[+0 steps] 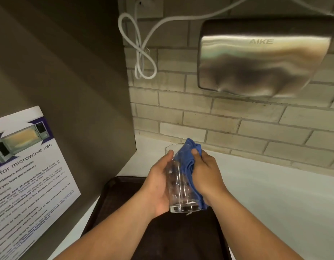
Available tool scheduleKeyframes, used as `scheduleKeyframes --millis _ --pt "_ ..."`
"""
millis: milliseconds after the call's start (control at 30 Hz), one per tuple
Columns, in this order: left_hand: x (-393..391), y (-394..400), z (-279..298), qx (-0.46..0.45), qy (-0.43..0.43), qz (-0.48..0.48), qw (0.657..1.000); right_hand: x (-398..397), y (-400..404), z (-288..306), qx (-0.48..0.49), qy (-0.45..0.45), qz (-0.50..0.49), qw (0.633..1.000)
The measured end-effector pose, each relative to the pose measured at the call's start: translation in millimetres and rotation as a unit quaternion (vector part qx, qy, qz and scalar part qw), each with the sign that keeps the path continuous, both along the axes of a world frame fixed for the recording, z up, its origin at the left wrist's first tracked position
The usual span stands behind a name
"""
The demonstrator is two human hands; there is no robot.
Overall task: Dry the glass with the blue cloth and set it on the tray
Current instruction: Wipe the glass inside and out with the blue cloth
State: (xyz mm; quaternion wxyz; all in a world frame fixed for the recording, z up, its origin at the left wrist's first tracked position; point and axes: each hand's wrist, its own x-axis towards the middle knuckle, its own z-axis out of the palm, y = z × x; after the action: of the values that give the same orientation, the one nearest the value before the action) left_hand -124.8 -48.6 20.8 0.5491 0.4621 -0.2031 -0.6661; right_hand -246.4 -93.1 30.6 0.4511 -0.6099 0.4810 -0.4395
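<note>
1. Head view: the dark tray (125, 209) is lying on the white surface (275, 194), below both hands.
2. The left hand (158, 186) is gripping the glass (179, 184), fingers clamped round its side, above the tray.
3. The right hand (207, 173) is pressing the blue cloth (190, 156) against the glass, fingers closed on it.
4. Beyond the fingers, a steel hand dryer (263, 59) is hanging on the brick wall.

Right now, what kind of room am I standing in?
Probably a shared staff kitchen or break room: a microwave-use poster on the side wall, a hand dryer on the tiled wall, and a tray on the counter.
</note>
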Motion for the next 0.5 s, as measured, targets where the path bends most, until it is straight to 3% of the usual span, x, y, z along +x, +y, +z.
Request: scheduleKeyframes --millis 167,267,367,500 --pt "8 -3 10 0.000 -0.019 0.024 1.000 -11 6 -23 0.101 -0.077 0.077 0.989" --pt "6 -5 15 0.012 -0.009 0.034 0.999 -16 33 -43 0.035 0.055 0.153 0.986" --pt "2 -4 13 0.019 -0.026 0.017 0.999 -6 48 -46 -0.083 0.198 0.135 0.967" --pt "0 -1 8 0.019 -0.026 0.016 0.999 -2 26 -19 -0.091 0.096 0.057 0.990"
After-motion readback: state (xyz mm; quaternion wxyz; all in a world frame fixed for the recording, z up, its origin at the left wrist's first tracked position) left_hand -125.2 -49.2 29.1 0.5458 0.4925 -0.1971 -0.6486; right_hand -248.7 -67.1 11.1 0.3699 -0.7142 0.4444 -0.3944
